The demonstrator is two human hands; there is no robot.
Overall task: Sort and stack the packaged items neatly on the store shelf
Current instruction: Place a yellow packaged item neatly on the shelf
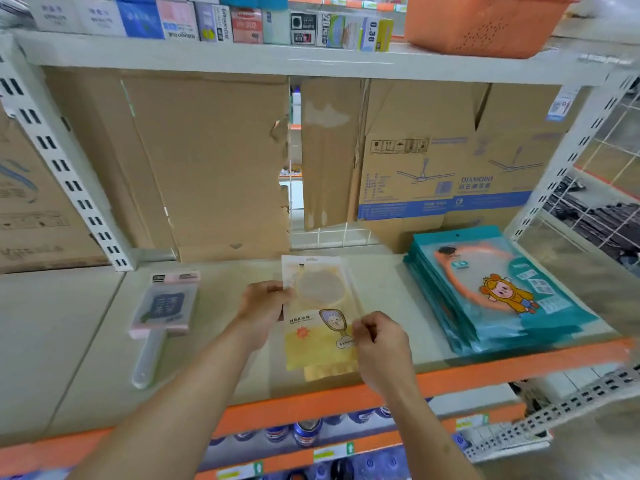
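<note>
From the head camera, the flat yellow-and-clear plastic packet with a round mirror inside (318, 327) sits at the middle of the beige store shelf (79, 334). It is between a pink packaged hand mirror with a clear handle (162, 306) on the left and a neat stack of teal plastic packets (498, 292) on the right. A second yellow edge peeks out below its lower end. The packet looks light, thin and slick, probably a bit floppy, and the mirror inside may be fragile. It is best held by the side edges and laid down flat. The left hand (265, 303) has its grip pinching the upper left edge, fingers curled round it. The right hand (381, 344) has its grip pinching the lower right edge between thumb and fingertips
</note>
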